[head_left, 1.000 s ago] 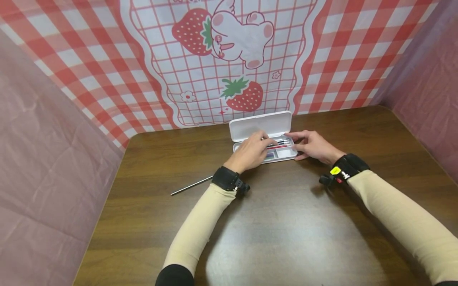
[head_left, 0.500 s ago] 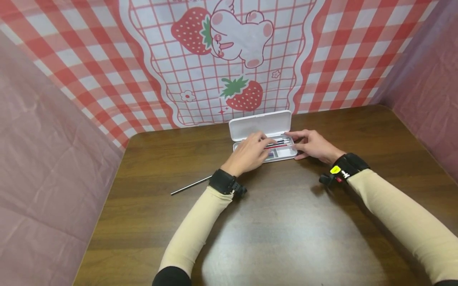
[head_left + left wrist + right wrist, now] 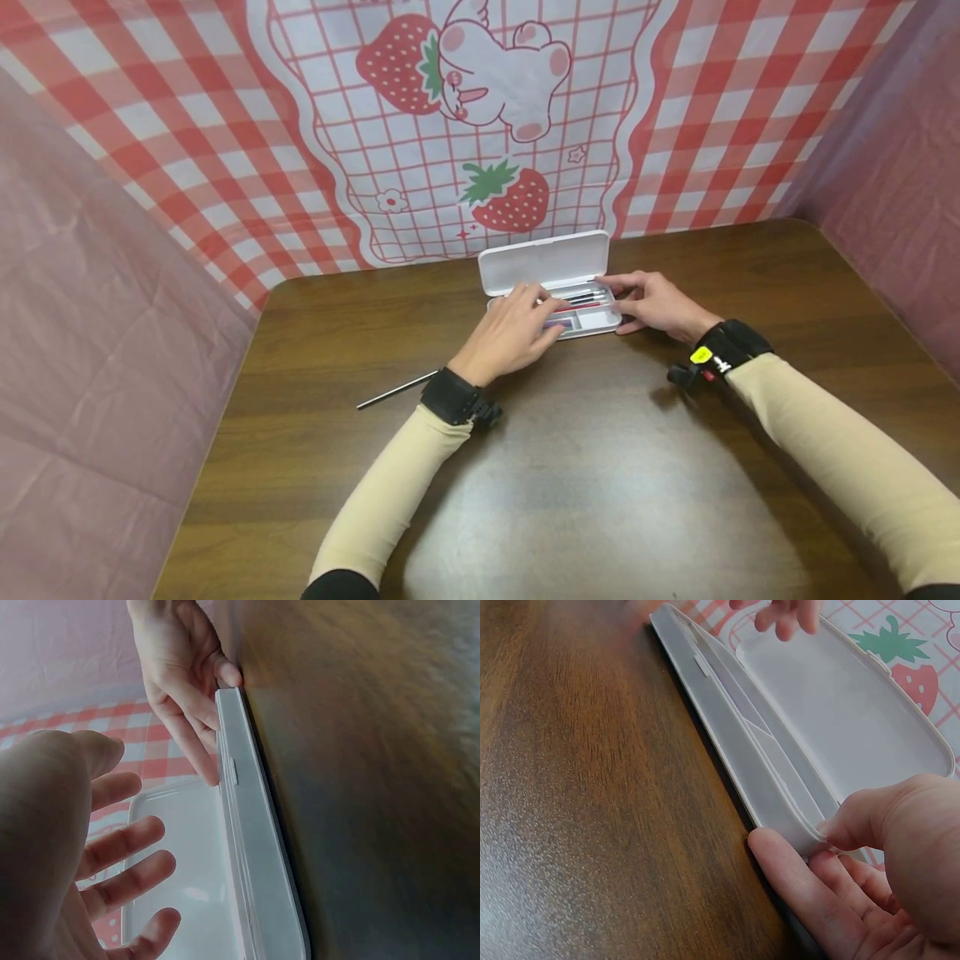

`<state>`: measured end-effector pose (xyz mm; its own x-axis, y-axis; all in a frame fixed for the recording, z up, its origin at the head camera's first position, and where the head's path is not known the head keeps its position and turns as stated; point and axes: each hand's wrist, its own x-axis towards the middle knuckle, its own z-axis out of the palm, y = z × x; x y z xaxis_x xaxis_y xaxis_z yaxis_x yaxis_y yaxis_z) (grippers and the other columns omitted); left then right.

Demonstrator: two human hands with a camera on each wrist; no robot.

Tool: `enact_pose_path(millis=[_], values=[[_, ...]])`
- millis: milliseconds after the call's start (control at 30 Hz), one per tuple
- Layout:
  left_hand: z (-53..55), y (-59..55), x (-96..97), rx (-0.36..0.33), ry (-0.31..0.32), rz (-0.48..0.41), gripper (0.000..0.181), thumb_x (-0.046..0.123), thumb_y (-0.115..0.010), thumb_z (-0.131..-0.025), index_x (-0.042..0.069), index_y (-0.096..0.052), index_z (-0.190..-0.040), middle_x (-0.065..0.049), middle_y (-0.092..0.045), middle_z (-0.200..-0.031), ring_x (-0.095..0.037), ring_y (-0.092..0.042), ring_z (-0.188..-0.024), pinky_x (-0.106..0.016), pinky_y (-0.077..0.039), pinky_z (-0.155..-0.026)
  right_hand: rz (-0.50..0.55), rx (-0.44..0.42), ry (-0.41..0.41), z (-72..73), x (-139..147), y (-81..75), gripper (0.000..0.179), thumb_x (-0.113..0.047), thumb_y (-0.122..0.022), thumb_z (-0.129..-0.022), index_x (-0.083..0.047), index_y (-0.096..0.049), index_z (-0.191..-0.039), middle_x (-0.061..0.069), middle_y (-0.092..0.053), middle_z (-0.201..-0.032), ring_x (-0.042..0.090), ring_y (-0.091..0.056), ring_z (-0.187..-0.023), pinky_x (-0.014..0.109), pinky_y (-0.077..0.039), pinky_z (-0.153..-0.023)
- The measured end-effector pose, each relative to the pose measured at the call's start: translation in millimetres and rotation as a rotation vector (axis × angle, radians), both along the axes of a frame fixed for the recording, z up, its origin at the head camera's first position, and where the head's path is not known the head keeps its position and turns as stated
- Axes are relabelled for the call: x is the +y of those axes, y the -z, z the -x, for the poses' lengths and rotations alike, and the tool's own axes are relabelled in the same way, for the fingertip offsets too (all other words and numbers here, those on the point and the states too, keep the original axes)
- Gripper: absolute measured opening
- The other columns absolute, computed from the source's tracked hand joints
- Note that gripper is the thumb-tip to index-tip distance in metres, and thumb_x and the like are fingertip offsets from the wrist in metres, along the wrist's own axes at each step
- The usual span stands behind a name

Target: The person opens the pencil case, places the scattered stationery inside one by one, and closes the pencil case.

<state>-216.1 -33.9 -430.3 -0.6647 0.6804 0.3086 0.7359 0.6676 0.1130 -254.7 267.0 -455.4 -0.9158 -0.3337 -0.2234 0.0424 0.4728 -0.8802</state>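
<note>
A white pencil case (image 3: pixel 597 320) stands at the back of the table with its lid (image 3: pixel 543 260) raised. Inside lie dark pens (image 3: pixel 582 298), a red pen (image 3: pixel 588 307) and something purplish, partly covered by my left hand (image 3: pixel 504 337). In the left wrist view that hand's fingers (image 3: pixel 127 847) are spread and loosely bent, holding nothing. My right hand (image 3: pixel 660 308) grips the case's right end; in the right wrist view the thumb (image 3: pixel 859 817) presses the rim and the other fingers lie against the outer wall.
A thin dark rod (image 3: pixel 396 390) lies on the wooden table (image 3: pixel 600 467), left of my left wrist, its far end hidden behind it. A red-and-white checked cloth (image 3: pixel 705 108) hangs right behind the case. Pink cloth (image 3: pixel 82 333) hangs on both sides.
My left hand has drawn back to the left and towards me from over the pens, its fingers spreading. More of the pens shows now. The right hand stays on the case's end.
</note>
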Motion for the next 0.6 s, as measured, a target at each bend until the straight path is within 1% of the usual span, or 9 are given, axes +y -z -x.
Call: enact_pose_path(millis=[167, 300, 367, 600], values=[[-4.9, -1.8, -6.8, 0.051, 0.008, 0.015, 0.039, 0.039, -0.068, -0.113, 0.019, -0.074, -0.146, -0.006, -0.074, -0.129, -0.024, -0.070, -0.116, -0.039, -0.060, -0.090, -0.011, 0.003, 0.002, 0.6, 0.6, 0.2, 0.061, -0.003, -0.063, -0.111, -0.008, -0.049, -0.170, 0.032, -0.041, -0.158, 0.020, -0.065, -0.097, 0.029, -0.070, -0.080], [-7.7, -2.4, -11.9, 0.094, 0.008, 0.020, 0.040, 0.041, -0.067, -0.113, 0.019, -0.074, -0.145, -0.006, -0.074, -0.128, -0.023, -0.070, -0.114, -0.038, -0.060, -0.087, -0.015, 0.000, 0.003, 1.1, 0.9, 0.4, 0.061, -0.003, -0.064, -0.111, -0.008, -0.049, -0.170, 0.031, -0.041, -0.160, 0.021, -0.066, -0.098, 0.029, -0.070, -0.080], [-8.9, -2.4, -14.4, 0.100, 0.005, 0.022, 0.040, 0.041, -0.066, -0.113, 0.019, -0.074, -0.145, -0.005, -0.074, -0.128, -0.023, -0.071, -0.114, -0.037, -0.059, -0.086, -0.013, -0.004, 0.002, 1.2, 1.1, 0.5, 0.062, -0.004, -0.064, -0.111, -0.009, -0.048, -0.170, 0.031, -0.041, -0.160, 0.021, -0.065, -0.098, 0.028, -0.070, -0.080], [-13.3, -3.8, -23.8, 0.083, -0.009, 0.022, 0.040, 0.043, -0.064, -0.114, 0.022, -0.074, -0.146, -0.004, -0.074, -0.130, -0.023, -0.070, -0.116, -0.038, -0.058, -0.085, -0.013, -0.008, 0.003, 1.8, 0.4, 1.4, 0.062, -0.005, -0.065, -0.111, -0.010, -0.048, -0.171, 0.030, -0.041, -0.160, 0.021, -0.063, -0.099, 0.027, -0.069, -0.078]])
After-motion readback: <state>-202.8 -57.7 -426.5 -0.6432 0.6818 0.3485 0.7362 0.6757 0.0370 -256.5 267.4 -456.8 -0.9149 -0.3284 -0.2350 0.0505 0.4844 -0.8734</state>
